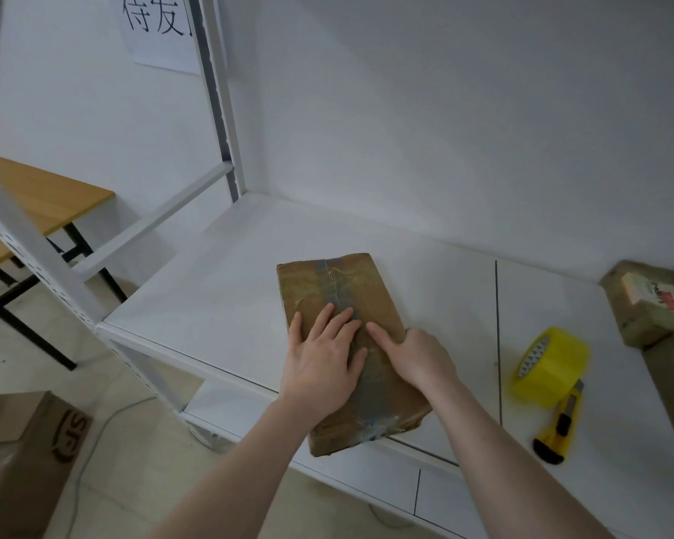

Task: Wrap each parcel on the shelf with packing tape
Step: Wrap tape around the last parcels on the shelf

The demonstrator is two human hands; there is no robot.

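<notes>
Head view looks down on a flat brown parcel [347,344] lying on the white shelf [218,289], near the shelf's front edge, its near corner jutting slightly past that edge. Both forearms reach up from the bottom of the picture and converge on the parcel's near half. The parcel's long axis runs from the front edge toward the back wall, leaning a little left at the far end, and a strip of clear tape runs lengthwise down its middle over a bluish band (wrinkled and shiny in places).

The left hand [322,359] lies flat on the parcel's top left of the tape line, fingers straight and slightly spread, fingertips pointing away toward the wall, thumb against the tape strip; it presses down and grasps nothing. The right hand [417,359] sits at the parcel's right edge, index finger stretched out along the top toward the tape line and touching it, while the other fingers curl down over the right side of the parcel, out of sight beyond the edge.

Right of the parcel, apart from it, a yellow roll of packing tape [549,367] stands on its edge on the shelf. Just in front of the roll and touching it lies a yellow and black utility knife [559,425], pointing roughly front to back. At the far right, more brown wrapped parcels [646,305] are piled, cut off by the picture's edge. On the floor at lower left stands a cardboard box [20,461], and behind it a wooden-topped table [43,188] with black legs.
</notes>
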